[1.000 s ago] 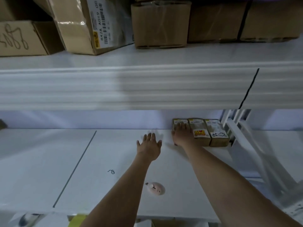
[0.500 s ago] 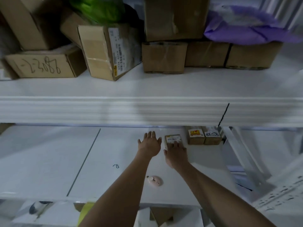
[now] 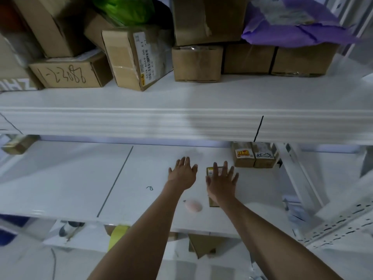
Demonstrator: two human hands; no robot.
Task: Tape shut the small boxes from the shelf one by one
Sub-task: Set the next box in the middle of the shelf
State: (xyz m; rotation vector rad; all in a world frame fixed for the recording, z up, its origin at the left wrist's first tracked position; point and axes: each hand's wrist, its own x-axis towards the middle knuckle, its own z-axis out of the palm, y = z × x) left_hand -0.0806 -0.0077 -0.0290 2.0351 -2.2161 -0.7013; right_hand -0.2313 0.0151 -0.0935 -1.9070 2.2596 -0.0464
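Both hands, left [image 3: 182,173] and right [image 3: 221,181], reach forward, fingers spread flat.

Wide bare stretch of lower shelf [image 3: 60,178] left of the left hand [image 3: 182,173], open for passing. Overhead, upper shelf edge [image 3: 181,124] capping the reach. Two small boxes [image 3: 254,156] blocking the back right, slanted white bracket [image 3: 298,178] beside them. Pink object [image 3: 193,205] lying between the forearms.
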